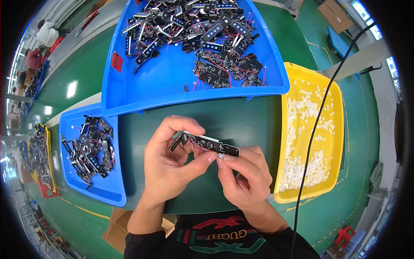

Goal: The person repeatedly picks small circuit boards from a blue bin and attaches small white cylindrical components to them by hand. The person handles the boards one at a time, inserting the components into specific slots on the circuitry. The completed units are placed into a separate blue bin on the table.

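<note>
A narrow black circuit board (211,143) with thin red and blue wires is held up over the dark green table. My left hand (166,162) grips it, fingers along the upper edge and thumb pressed against the underside. At the board's lower edge, near its right end, my right hand (246,175) pinches a small white part (221,155) between thumb and forefinger. That part touches the board; whether it is fixed to it I cannot tell. My remaining right fingers curl behind the board's right end.
Beyond my hands stands a large blue bin (172,101) heaped with similar boards. A smaller blue tray (92,194) at left holds more. On the right, a yellow tray (302,196) contains many small white pieces. A black cable (320,114) hangs across that tray. Other people (45,36) are far left.
</note>
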Demonstrator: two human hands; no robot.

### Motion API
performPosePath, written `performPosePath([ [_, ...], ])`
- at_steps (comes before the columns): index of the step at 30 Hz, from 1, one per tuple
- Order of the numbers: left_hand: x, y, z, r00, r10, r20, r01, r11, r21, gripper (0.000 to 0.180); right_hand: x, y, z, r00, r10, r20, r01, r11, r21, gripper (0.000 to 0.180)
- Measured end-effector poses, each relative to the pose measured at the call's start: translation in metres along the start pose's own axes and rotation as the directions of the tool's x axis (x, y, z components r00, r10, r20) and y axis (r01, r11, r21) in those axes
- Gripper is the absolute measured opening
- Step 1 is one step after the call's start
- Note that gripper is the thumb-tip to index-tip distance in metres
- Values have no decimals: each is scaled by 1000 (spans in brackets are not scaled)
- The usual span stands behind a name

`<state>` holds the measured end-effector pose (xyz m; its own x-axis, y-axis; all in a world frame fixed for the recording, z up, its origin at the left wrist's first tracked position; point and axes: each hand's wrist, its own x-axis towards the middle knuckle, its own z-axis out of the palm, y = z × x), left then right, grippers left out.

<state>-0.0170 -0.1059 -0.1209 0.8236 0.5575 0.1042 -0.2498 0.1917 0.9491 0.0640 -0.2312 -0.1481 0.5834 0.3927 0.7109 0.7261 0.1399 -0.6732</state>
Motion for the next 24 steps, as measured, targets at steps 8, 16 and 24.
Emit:
performPosePath([
  [8,1,2,-1,995,-72,70,76,995,-64,37,1,0,-3,999,33,42,-37,996,83,33],
  [16,-2,0,-4,987,-79,142,94,991,-100,29,-4,2,-3,997,56,-45,-45,977,209,39],
  [24,-1,1,-1,983,-135,124,152,978,-140,31,-5,0,-7,999,28,-28,-23,989,143,36],
])
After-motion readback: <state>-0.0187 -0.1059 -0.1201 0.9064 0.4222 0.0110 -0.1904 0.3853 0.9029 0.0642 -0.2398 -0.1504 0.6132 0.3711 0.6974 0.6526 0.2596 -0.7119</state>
